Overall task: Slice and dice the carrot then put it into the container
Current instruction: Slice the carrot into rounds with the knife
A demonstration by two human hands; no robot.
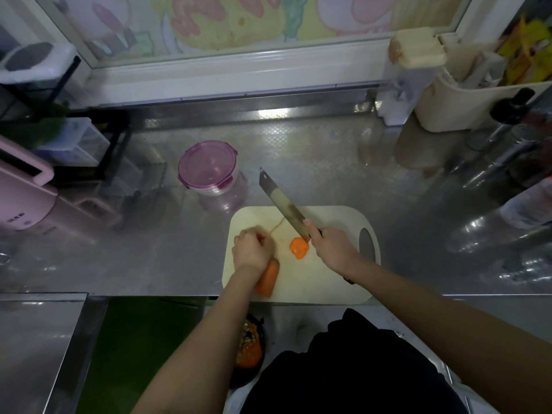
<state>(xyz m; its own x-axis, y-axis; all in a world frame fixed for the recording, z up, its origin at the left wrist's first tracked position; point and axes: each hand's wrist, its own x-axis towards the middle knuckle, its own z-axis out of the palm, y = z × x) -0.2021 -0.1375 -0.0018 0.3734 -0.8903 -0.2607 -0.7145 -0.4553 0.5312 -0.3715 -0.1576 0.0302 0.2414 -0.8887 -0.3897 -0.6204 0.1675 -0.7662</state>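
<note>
On the white cutting board (328,276) lies a carrot (267,279), its thick end toward me. My left hand (252,252) curls over the carrot's far part and holds it down. My right hand (331,246) grips the handle of a cleaver-style knife (282,204), whose blade points up and to the left, lifted off the carrot. A few cut orange slices (298,248) are stacked by the blade's heel. A round clear container with a purple lid (207,167) stands closed on the counter behind the board.
The steel counter (167,234) holds a pink appliance (21,201) at left and a cream bin (478,94) with bottles at right. A bowl of orange scraps (249,351) sits below the counter's front edge. A window sill runs along the back.
</note>
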